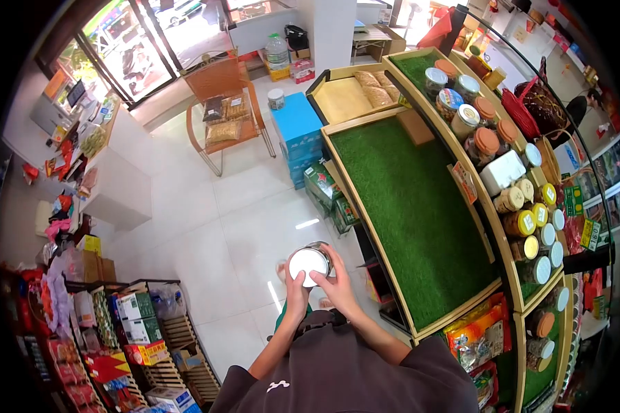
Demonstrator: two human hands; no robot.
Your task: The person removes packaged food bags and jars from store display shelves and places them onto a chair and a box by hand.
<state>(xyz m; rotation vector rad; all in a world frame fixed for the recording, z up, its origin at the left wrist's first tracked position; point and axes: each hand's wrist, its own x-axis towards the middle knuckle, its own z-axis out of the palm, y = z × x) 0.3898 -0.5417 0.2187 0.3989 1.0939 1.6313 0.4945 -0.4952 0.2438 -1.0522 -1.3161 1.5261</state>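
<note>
A round jar with a white lid (308, 267) is held upright in front of my body, above the tiled floor. My left hand (296, 292) wraps its near left side, the thumb on the lid. Round its right side curls my right hand (336, 279), with that thumb on the lid too. The hands hide most of the jar's body. To the right stands a wooden display stand lined with green turf (406, 213). Several lidded jars, one with an orange lid (486, 141), line the raised shelf beyond it.
A chair (217, 86) with packed bags stands ahead. Blue boxes (300, 124) carry another white-lidded jar (275, 98). Green cartons (324, 184) sit by the stand's left edge. Stocked slatted racks (176, 330) are at lower left, a white counter (117, 186) at left.
</note>
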